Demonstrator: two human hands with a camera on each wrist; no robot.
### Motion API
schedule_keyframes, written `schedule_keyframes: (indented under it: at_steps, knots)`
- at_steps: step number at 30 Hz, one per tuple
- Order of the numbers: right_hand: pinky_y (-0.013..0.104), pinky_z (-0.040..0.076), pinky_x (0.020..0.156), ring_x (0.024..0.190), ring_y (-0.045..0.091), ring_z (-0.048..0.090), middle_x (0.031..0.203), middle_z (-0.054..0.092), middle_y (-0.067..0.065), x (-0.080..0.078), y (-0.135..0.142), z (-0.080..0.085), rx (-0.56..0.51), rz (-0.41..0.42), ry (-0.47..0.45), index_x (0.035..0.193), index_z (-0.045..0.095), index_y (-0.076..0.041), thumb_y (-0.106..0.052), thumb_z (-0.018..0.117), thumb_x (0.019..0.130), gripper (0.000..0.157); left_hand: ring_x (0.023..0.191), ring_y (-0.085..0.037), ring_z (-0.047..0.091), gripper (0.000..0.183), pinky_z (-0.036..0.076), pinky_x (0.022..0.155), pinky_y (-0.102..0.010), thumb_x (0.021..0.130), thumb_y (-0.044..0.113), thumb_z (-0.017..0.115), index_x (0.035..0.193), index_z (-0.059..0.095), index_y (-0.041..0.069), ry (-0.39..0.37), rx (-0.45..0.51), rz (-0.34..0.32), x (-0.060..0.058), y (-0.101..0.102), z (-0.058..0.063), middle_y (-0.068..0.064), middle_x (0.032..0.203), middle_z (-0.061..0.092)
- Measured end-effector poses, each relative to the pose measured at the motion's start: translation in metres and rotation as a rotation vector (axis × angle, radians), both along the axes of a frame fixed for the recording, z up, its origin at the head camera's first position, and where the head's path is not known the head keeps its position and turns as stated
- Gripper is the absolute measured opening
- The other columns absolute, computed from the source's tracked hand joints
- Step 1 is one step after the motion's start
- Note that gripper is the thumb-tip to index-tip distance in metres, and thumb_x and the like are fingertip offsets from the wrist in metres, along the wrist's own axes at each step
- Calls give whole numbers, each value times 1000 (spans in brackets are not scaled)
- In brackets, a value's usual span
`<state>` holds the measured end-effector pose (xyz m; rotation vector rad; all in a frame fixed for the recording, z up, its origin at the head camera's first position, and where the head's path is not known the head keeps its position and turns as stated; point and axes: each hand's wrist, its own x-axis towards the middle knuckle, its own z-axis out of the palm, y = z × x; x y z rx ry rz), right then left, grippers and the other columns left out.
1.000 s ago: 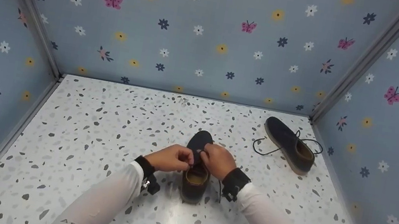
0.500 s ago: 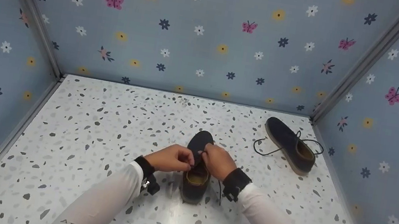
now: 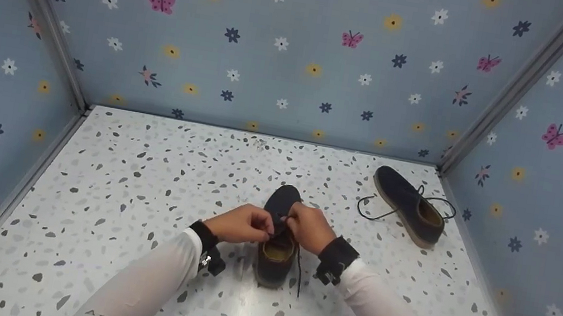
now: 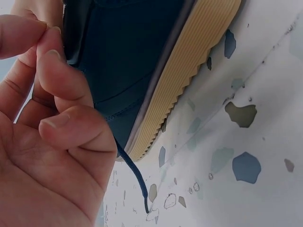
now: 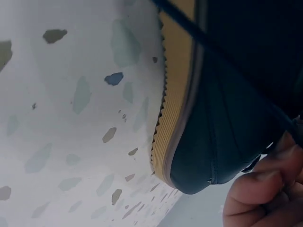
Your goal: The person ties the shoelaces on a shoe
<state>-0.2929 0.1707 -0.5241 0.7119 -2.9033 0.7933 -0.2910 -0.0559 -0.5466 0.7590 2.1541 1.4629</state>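
Observation:
A dark lace-up shoe [image 3: 283, 199] sits on the speckled surface between both hands, toe pointing away, its tan ridged sole [image 4: 189, 56] visible in the left wrist view. At its lacing, my left hand [image 3: 243, 223] pinches with thumb and index finger; the bit of shoelace between those tips is hardly visible. Opposite, my right hand [image 3: 310, 230] grips the shoelace [image 5: 227, 59], which slants across the shoe's side into the fingers. One lace end [image 3: 299, 277] hangs on the right of the shoe. Another loose end [image 4: 137, 175] trails down in the left wrist view.
A second dark shoe [image 3: 409, 206] lies angled at the back right, its laces loose and spread out. Flower-patterned panels [image 3: 299, 48] enclose the white speckled surface [image 3: 145, 159] at the back and both sides.
My right hand has shifted slightly right and toward me. The hanging lace end at the shoe's right has swung in closer to the shoe. My left hand stays nearly still.

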Motion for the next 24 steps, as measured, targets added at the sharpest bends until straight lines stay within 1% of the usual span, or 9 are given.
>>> schedule_keyframes:
  at_steps: [4, 7, 12, 16, 20, 24]
  knots:
    - [29, 50, 64, 71, 13, 59, 80, 69, 6, -1, 3, 3, -23, 9, -28, 87, 66, -7, -8, 70, 95, 9, 69, -7, 56, 11, 47, 62, -23, 88, 5, 68, 98, 73, 5, -4, -8, 7, 0, 0, 0, 9, 83, 67]
    - [26, 48, 61, 66, 10, 57, 78, 70, 5, -2, 5, 5, -46, 7, -74, 87, 69, -7, -10, 73, 94, 8, 69, -7, 56, 11, 47, 62, -23, 88, 5, 68, 99, 73, 6, -7, -12, 10, 1, 0, 1, 10, 83, 68]
    - [22, 50, 54, 58, 7, 58, 76, 73, 5, -2, 8, 9, -102, -19, -186, 87, 71, -7, -10, 75, 92, 7, 69, -7, 55, 11, 47, 62, -23, 89, 5, 68, 99, 73, 4, 4, -7, 6, 1, 1, 1, 11, 83, 67]
    - [22, 52, 51, 54, 6, 60, 78, 76, 7, -2, 11, 11, -131, -34, -272, 90, 72, -6, -10, 76, 92, 6, 69, -7, 55, 11, 46, 63, -23, 89, 4, 67, 98, 73, 2, 18, -2, -1, 1, 1, 1, 10, 82, 66]
    - [24, 56, 52, 55, 7, 63, 80, 77, 9, -3, 13, 14, -162, -30, -330, 94, 74, -4, -7, 73, 91, 5, 69, -6, 55, 11, 47, 63, -22, 89, 4, 68, 99, 73, 1, 26, 1, 1, 1, 0, 1, 8, 82, 65]
    - [24, 57, 54, 56, 7, 65, 77, 77, 10, -2, 15, 15, -185, -24, -360, 95, 74, -1, -1, 67, 88, 10, 69, -7, 56, 12, 47, 63, -23, 89, 4, 68, 99, 73, 1, 22, -6, 9, 1, 0, 0, 7, 83, 66]
